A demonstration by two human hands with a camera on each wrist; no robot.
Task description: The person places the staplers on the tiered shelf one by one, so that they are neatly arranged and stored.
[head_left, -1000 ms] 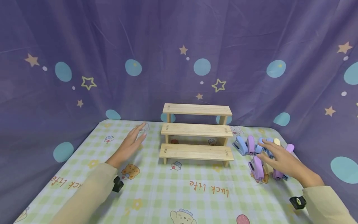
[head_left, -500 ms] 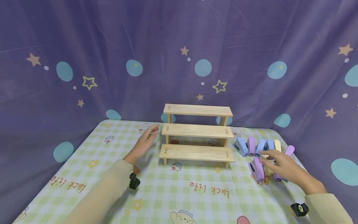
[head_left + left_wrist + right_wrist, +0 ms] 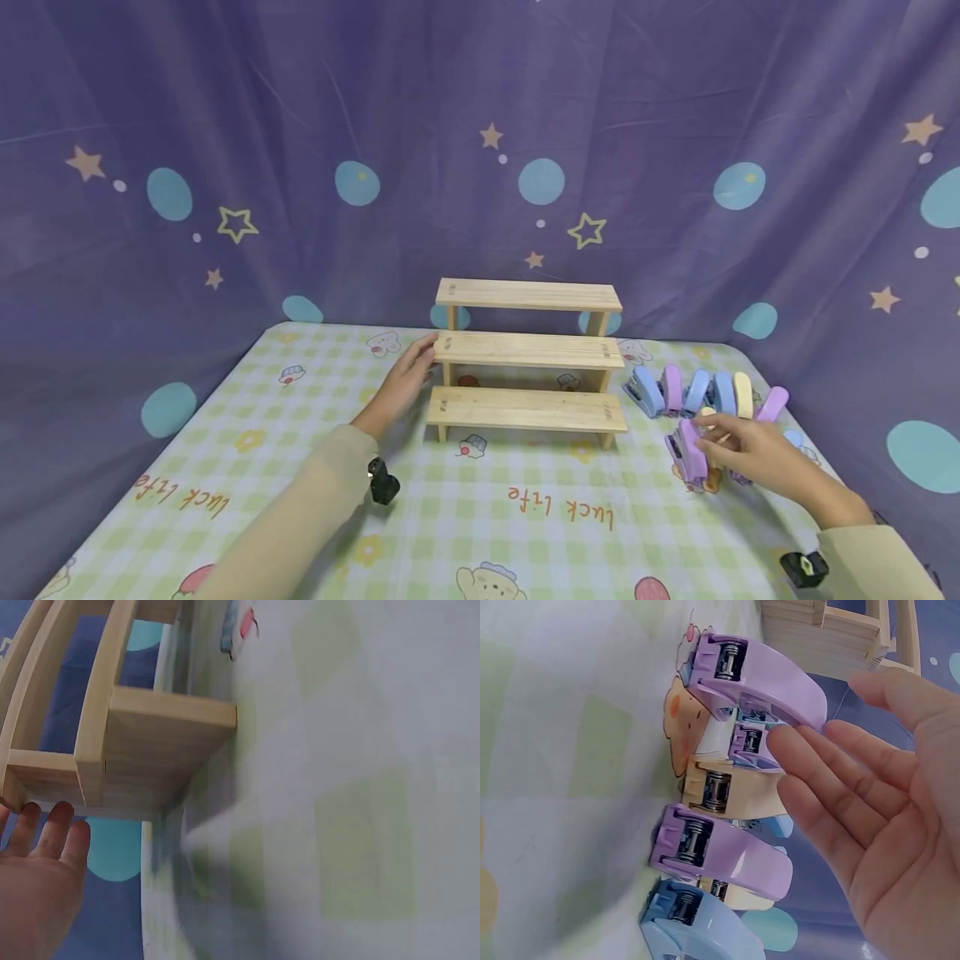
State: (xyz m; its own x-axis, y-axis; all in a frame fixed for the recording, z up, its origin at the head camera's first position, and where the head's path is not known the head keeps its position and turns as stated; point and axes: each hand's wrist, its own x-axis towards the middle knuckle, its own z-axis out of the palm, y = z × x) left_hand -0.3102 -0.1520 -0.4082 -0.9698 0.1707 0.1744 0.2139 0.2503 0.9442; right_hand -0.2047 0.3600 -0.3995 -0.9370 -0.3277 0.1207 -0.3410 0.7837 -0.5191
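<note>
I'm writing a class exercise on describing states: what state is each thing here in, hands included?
Rack: upright
Cloth: spread flat
Curtain: hanging, lightly creased
Front-left stapler: set on the cloth
Other staplers: grouped on the cloth, some partly hidden
Left hand: open, fingertips at the rack
Right hand: open, fingers near the front-left stapler; contact unclear

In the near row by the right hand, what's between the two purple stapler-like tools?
A yellow tool, between the upper purple tool and the lower purple tool in the right wrist view; the right hand mostly hides it from the head view.
</note>
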